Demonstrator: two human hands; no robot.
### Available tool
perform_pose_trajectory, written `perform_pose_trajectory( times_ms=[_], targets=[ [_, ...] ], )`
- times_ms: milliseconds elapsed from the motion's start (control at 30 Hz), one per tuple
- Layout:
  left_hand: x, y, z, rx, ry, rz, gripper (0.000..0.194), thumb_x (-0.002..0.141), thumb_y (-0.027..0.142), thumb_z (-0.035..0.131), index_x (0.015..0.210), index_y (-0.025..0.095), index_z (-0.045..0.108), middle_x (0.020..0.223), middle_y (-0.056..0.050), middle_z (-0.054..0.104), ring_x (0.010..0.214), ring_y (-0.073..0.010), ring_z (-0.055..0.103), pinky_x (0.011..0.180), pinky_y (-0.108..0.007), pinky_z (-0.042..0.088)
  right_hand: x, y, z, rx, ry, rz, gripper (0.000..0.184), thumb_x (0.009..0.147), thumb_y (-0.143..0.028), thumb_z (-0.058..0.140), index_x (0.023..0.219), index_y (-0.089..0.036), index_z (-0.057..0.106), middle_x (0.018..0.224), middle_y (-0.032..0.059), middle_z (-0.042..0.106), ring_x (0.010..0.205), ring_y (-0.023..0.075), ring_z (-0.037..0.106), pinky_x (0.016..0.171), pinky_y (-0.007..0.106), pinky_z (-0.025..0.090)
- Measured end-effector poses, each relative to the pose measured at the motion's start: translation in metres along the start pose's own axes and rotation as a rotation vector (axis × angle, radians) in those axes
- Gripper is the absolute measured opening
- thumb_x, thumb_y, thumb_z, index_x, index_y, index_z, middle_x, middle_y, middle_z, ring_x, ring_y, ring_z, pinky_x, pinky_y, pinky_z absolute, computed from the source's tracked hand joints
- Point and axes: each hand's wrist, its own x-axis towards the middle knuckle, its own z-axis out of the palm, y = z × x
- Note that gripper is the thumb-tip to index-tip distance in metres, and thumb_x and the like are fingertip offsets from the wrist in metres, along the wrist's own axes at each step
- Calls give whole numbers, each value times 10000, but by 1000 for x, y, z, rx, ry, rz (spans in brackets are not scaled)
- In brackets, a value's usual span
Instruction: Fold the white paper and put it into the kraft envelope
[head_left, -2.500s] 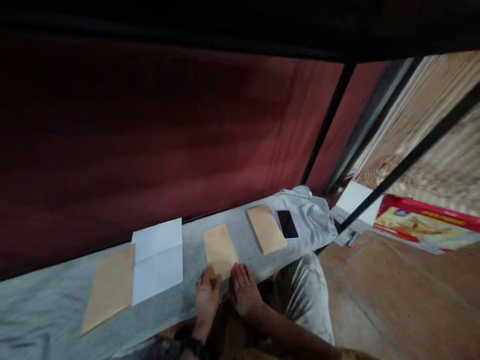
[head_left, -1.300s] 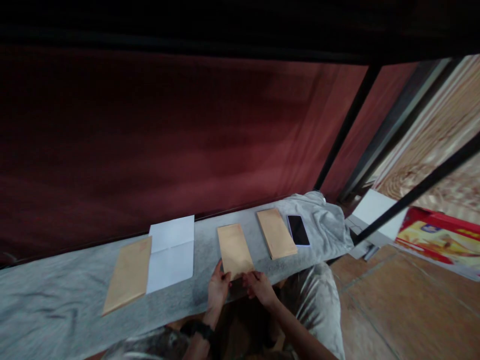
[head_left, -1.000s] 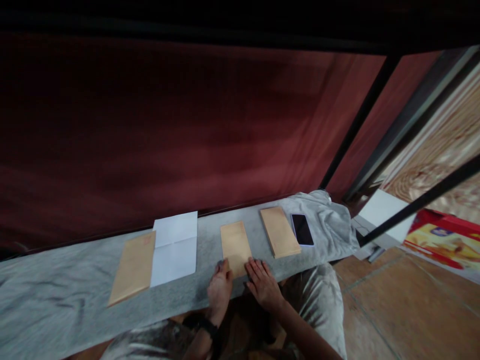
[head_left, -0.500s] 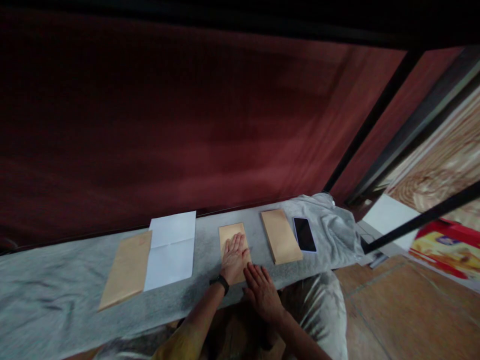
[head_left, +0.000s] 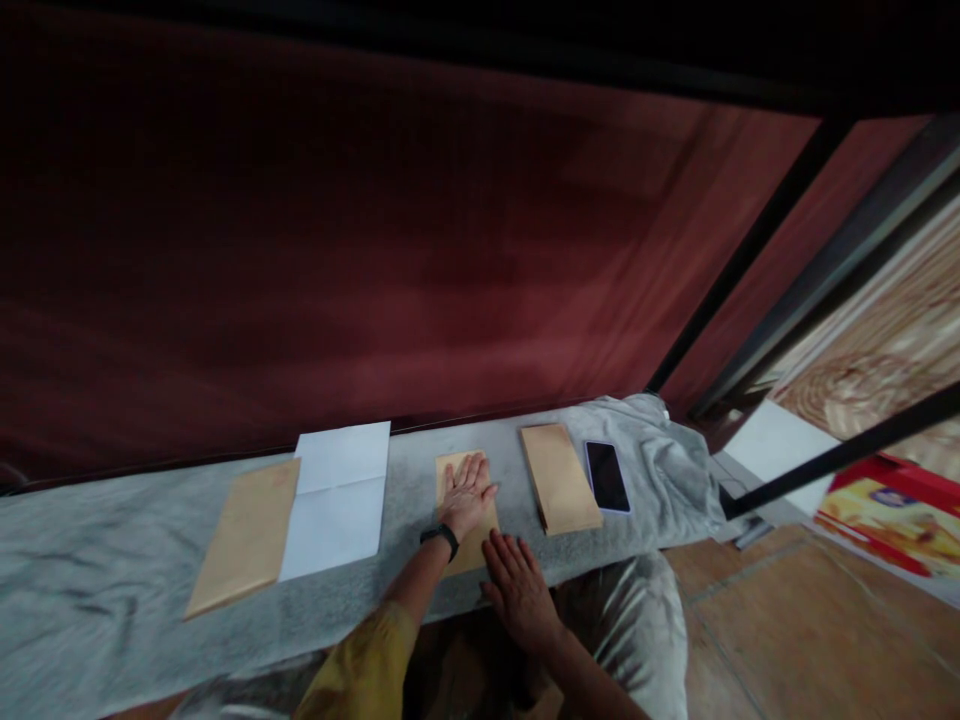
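Note:
A brown paper envelope (head_left: 478, 550) lies flat on the grey cloth in front of me. My left hand (head_left: 466, 495), with a dark band at the wrist, presses flat on its upper part, fingers stretched out. Just off its lower right corner is my right hand (head_left: 523, 595), fingers extended and holding nothing; whether it touches the envelope's edge I cannot tell. To the right rests a stack of brown envelopes (head_left: 561, 478). On the left, more brown envelopes (head_left: 244, 535) partly overlap white creased paper (head_left: 341, 500).
A phone (head_left: 607, 477) with a dark screen lies right of the envelope stack. The grey cloth (head_left: 90, 560) covers a long narrow surface against a dark red panel (head_left: 420, 270). A black metal bar (head_left: 840, 452) and a red-and-yellow box (head_left: 892, 515) are at the right, above the tiled floor.
My left hand has slid a little up along the envelope. My right hand stays near the lower right corner. The view has shifted slightly.

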Motion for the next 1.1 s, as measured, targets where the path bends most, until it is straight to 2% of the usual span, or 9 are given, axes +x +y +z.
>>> perform_pose_trajectory(
  times_ms=[233, 433, 600, 700, 867, 1000, 1100],
  targets=[
    [-45, -2, 8, -17, 38, 128, 565, 1006, 364, 307, 1557, 242, 273, 1605, -41, 356, 1515, -224, 208, 1233, -516, 136, 0, 1, 2, 13, 14, -10, 586, 1010, -312, 464, 1558, -206, 287, 1558, 91, 408, 1422, 251, 404, 1181, 467, 309],
    [-86, 1, 1, -52, 43, 226, 524, 1030, 342, 267, 1543, 238, 305, 1603, -37, 361, 1500, -195, 249, 1230, -473, 176, -1, 1, 5, 13, 24, -1, 531, 1009, -271, 443, 1527, -191, 363, 1542, 91, 439, 1416, 240, 409, 1189, 475, 305],
    [-121, 2, -8, -3, 51, 324, 582, 1016, 451, 329, 1554, 238, 274, 1613, -58, 338, 1494, -208, 269, 1229, -451, 190, 0, 1, 5, 33, 25, 8, 507, 1013, -234, 394, 1517, -182, 378, 1531, 99, 455, 1424, 223, 395, 1173, 479, 333],
    [-139, -2, -11, 22, 51, 378, 653, 997, 501, 368, 1565, 209, 235, 1617, -80, 322, 1496, -216, 267, 1230, -439, 204, 5, 0, 1, 89, 3, 47, 475, 1019, -222, 358, 1487, -183, 435, 1500, 98, 497, 1391, 213, 443, 1171, 472, 335],
    [-153, -11, -7, 12, 30, 428, 648, 970, 518, 435, 1539, 229, 320, 1609, -89, 338, 1487, -238, 292, 1221, -451, 245, 23, 0, 2, 183, -16, 102, 431, 1037, -250, 335, 1415, -198, 535, 1439, 93, 566, 1375, 218, 470, 1180, 491, 306],
    [-155, -14, -2, 4, 20, 412, 602, 956, 511, 476, 1485, 227, 426, 1570, -111, 406, 1463, -266, 342, 1198, -485, 293, 49, 2, 13, 154, -39, 87, 443, 1024, -297, 417, 1450, -198, 482, 1504, 98, 491, 1408, 234, 428, 1169, 492, 318],
    [-154, -14, -2, 9, 11, 409, 579, 950, 508, 493, 1477, 274, 441, 1578, -94, 397, 1458, -275, 352, 1189, -493, 303, 75, 6, 22, 134, -31, 88, 494, 1001, -284, 456, 1483, -179, 427, 1533, 122, 444, 1430, 249, 395, 1174, 498, 306]
  ],
)
